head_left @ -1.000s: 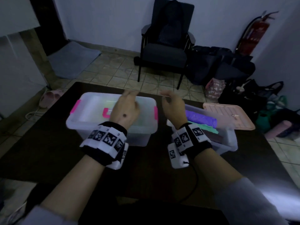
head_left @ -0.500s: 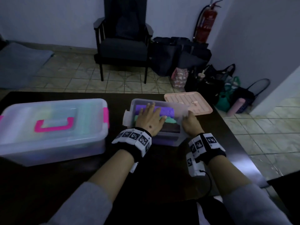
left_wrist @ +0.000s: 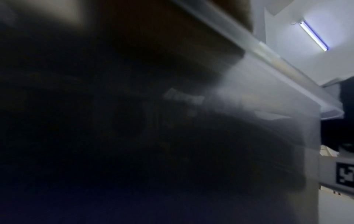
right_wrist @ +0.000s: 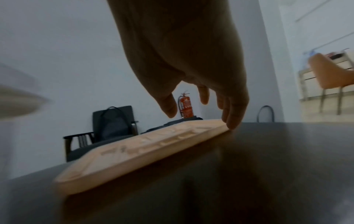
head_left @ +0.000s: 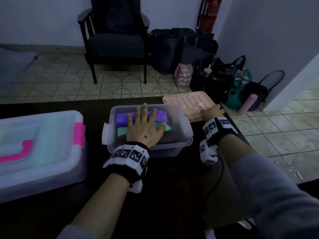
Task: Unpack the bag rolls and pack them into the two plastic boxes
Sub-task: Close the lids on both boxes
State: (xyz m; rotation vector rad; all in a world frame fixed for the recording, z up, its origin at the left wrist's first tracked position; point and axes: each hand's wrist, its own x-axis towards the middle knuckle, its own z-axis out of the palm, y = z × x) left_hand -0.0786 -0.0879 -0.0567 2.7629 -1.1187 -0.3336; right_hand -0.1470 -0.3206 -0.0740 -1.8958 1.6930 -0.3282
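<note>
A small clear plastic box (head_left: 182, 130) stands open at mid-table, holding a purple bag roll (head_left: 161, 116), a green roll (head_left: 121, 132) and a dark roll (head_left: 170, 138). My left hand (head_left: 146, 118) lies flat on these rolls, fingers straight and spread. The peach lid (head_left: 186, 102) lies on the table behind the box to the right. My right hand (head_left: 215, 109) rests at its right near corner. In the right wrist view its fingertips (right_wrist: 231, 121) touch the edge of the peach lid (right_wrist: 145, 153) and the thumb hovers free above it. The left wrist view is dark, showing only the clear box wall (left_wrist: 268, 109).
A larger clear box (head_left: 43, 169) with its lid on, pink handle (head_left: 22, 150) and pink latch stands at the table's left. Beyond the table's far edge are a dark chair (head_left: 115, 40), several bags (head_left: 189, 49) and a fire extinguisher (head_left: 208, 14). The table's right edge lies close to my right hand.
My right hand left the small box's right rim and reached back to the peach lid's corner. My left hand stays pressed on the rolls in the small box, fingers now wider spread.
</note>
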